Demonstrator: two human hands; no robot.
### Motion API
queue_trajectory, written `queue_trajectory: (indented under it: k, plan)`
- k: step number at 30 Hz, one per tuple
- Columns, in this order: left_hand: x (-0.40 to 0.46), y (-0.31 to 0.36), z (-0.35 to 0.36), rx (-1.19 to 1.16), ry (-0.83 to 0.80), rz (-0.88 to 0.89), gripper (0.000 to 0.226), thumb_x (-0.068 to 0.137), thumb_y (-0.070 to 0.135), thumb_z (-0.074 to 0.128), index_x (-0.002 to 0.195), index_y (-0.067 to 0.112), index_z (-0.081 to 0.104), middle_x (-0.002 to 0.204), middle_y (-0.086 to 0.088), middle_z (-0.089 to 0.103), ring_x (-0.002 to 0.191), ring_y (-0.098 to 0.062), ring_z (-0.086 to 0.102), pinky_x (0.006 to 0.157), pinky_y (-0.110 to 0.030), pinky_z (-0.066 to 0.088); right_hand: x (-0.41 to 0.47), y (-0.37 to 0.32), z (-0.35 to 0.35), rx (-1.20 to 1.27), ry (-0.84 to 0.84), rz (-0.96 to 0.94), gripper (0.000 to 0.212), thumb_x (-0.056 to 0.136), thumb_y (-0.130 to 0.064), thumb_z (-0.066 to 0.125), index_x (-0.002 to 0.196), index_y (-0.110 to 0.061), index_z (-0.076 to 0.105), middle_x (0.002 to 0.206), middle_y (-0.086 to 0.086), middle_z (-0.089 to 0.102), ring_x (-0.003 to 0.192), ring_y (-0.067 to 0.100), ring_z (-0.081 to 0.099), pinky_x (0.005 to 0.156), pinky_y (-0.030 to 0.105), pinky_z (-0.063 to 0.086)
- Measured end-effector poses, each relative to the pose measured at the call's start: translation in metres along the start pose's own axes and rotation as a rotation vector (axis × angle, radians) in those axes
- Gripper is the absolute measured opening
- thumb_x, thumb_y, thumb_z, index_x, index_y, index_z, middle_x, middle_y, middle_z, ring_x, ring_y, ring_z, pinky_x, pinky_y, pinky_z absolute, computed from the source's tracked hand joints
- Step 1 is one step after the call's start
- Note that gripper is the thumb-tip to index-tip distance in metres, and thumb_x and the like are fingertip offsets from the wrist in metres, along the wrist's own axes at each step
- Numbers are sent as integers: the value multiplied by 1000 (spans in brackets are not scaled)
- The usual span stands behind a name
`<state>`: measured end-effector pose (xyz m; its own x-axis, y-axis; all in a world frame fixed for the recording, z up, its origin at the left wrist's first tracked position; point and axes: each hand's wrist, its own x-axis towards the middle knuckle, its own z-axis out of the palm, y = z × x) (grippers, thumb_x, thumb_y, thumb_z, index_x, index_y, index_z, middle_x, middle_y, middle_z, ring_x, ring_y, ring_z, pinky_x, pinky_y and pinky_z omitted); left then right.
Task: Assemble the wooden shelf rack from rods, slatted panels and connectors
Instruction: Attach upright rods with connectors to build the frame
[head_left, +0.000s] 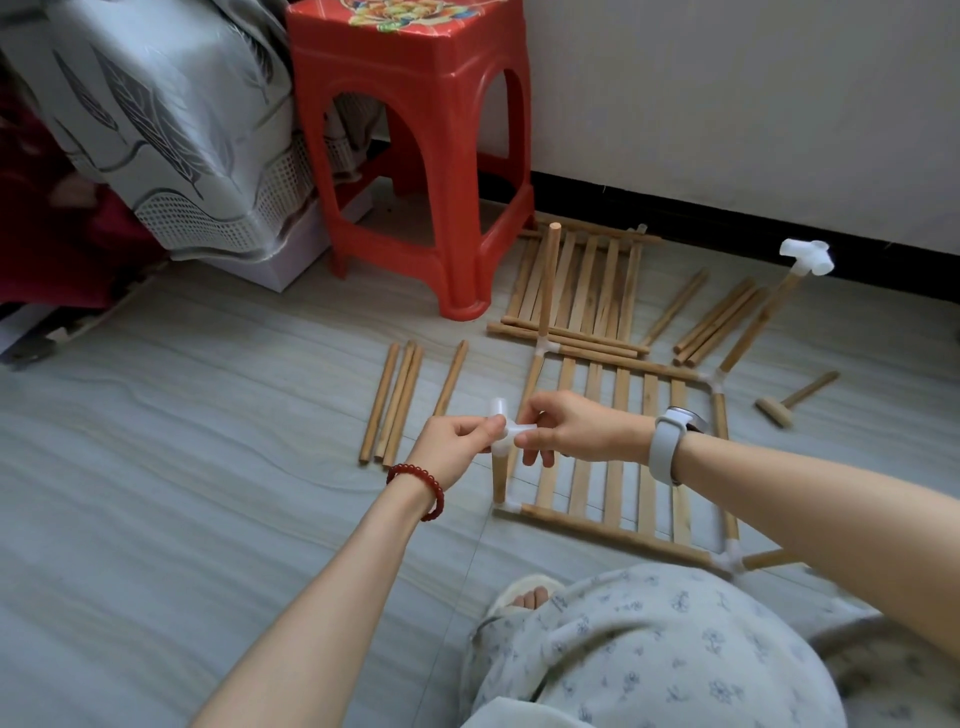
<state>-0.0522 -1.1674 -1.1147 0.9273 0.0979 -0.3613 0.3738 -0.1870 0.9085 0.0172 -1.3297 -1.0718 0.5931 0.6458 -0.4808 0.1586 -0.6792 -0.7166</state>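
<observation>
Now both hands, left hand (457, 439) and right hand (576, 426), pinch the white connector (506, 428) atop the centre-frame upright rod (499, 475); skewed pressing could jam it or unseat the rod below.

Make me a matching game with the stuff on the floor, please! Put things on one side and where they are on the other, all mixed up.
Things:
1. white connector
2. wooden mallet
3. red stool
4. four loose rods

Places:
A. lying on the floor to the right of the rack frame
B. standing beside the bed
C. pinched by both hands, on top of an upright rod
D. lying side by side to the left of the rack frame

Pairs: 1-C, 2-A, 3-B, 4-D
</observation>
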Motion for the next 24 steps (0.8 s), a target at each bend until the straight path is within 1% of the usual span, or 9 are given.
queue_trajectory:
  k: [3,9,12,17,19,20,22,23,24]
  plan:
    - [-2,-1,-1,-50,-20,-22,17,90,37,57,85,27,68,94,7,68,98,-8,62,81,-22,47,2,-1,1,5,-3,-8,11,93,-27,56,90,-17,51,78,-7,67,63,3,59,49,9,39]
    - [-4,-8,3,-142,-18,-69,15,92,34,54,85,26,66,97,-3,69,98,-13,63,83,-21,49,1,2,2,29,-16,-1,14,92,-26,59,93,-12,55,71,-6,65,58,3,56,54,14,41]
    - [-4,-10,6,-166,-14,-84,18,93,28,54,92,15,67,98,-5,69,95,-10,64,73,-12,50,2,4,3,37,-46,9,14,92,-25,58,93,-12,55,71,-4,64,58,4,56,56,17,42]
    - [-9,-9,2,-185,-49,-125,30,97,23,48,107,2,67,111,-10,67,108,-16,61,97,-24,45,7,3,13,42,-28,14,13,92,-27,58,86,-16,53,69,-3,64,55,2,55,50,13,40]
    - [-12,-9,-1,-167,-72,-146,31,98,26,46,112,6,66,114,-7,66,110,-13,59,94,-22,44,9,0,16,28,-13,5,13,92,-28,58,87,-17,54,70,-4,64,55,0,56,49,9,40]
    - [-14,-7,-1,-137,-62,-160,30,98,29,46,110,12,67,113,-3,66,109,-11,59,86,-18,44,8,-1,16,8,-8,1,13,92,-28,58,88,-17,55,72,-5,65,57,0,56,51,9,42]
    - [-16,-1,2,-42,-24,-175,20,96,34,47,96,27,66,106,3,65,104,-10,59,72,-18,39,6,-1,15,-50,-9,9,14,92,-31,57,91,-16,56,78,-6,63,66,3,58,59,13,45]
    - [-17,4,4,3,-5,-173,15,96,33,49,89,31,62,103,4,64,104,-12,58,73,-21,39,3,-1,13,-85,-16,17,16,92,-32,56,95,-15,56,81,-5,62,72,5,58,65,16,46]
    - [-16,9,7,35,8,-170,9,95,31,51,89,31,59,104,5,62,106,-15,57,78,-24,40,1,-1,9,-125,-25,29,20,92,-32,56,100,-14,57,86,-4,62,78,8,58,70,19,46]
